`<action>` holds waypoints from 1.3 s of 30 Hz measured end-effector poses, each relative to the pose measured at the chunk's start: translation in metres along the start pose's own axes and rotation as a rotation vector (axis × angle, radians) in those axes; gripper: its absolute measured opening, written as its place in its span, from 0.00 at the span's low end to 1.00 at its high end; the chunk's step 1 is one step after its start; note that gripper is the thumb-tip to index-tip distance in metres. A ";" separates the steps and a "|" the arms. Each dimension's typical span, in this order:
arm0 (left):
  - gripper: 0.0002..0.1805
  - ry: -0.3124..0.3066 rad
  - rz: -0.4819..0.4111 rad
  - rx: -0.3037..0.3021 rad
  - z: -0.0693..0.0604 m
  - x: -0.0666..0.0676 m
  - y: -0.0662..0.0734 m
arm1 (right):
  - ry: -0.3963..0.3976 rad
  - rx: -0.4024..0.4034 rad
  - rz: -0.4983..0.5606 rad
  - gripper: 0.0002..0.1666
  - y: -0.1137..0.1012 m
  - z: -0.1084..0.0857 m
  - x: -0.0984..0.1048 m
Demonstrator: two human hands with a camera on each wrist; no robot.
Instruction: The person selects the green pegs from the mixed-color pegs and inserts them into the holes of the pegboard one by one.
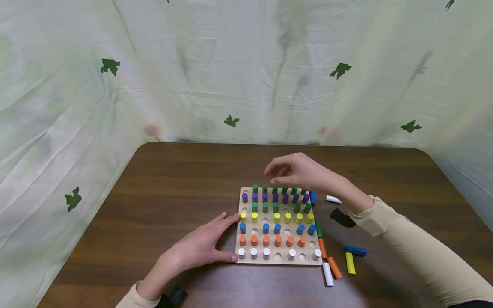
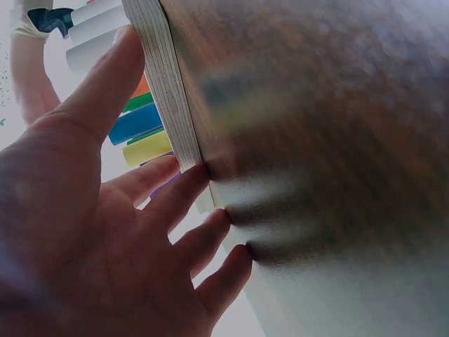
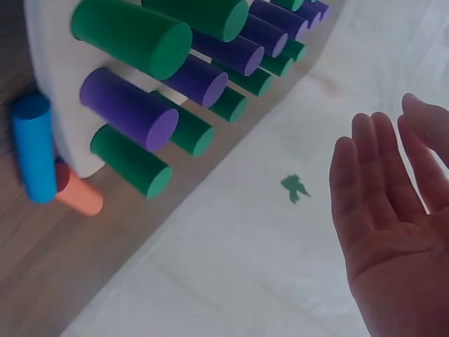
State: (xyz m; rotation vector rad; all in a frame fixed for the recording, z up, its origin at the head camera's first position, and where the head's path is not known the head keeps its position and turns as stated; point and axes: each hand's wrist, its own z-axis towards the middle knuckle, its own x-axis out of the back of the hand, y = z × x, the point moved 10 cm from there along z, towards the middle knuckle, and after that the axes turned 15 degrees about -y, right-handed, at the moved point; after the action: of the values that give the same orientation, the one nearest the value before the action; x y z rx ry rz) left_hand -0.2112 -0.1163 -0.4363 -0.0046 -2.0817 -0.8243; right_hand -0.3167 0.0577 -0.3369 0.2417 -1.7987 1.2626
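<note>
A wooden pegboard (image 1: 280, 262) lies on the table, with rows of green, purple, yellow, blue, orange and white pegs standing in it and several holes bare. My left hand (image 1: 206, 244) rests at the board's left side, thumb at the near corner and fingertips along the edge. In the left wrist view, the thumb (image 2: 116, 81) lies by the white pegs. Above the back row of green pegs (image 1: 274, 188) hovers my right hand (image 1: 294, 170), fingers loosely bent. The right wrist view shows nothing in that hand (image 3: 393, 217), held apart from the purple pegs (image 3: 130, 109).
Loose pegs lie along the board's right side: a blue peg (image 1: 313, 198), a white peg (image 1: 333, 199), a green, orange ones and another white peg (image 1: 328, 274). Farther right are a blue peg (image 1: 355, 251) and a yellow peg (image 1: 350, 263). Patterned cloth (image 1: 246, 77) hangs behind the table.
</note>
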 end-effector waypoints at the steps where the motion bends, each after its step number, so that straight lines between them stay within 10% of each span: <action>1: 0.51 -0.001 -0.002 0.002 0.000 0.000 0.000 | 0.004 0.008 0.001 0.12 -0.001 -0.004 0.001; 39: 0.51 -0.001 0.010 0.006 0.000 0.000 0.001 | 0.074 -0.105 0.002 0.13 0.039 -0.106 -0.020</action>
State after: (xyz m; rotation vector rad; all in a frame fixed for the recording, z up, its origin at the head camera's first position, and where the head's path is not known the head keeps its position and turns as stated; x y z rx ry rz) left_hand -0.2104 -0.1154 -0.4354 -0.0126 -2.0838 -0.8119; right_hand -0.2696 0.1573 -0.3693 0.1324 -1.7961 1.1595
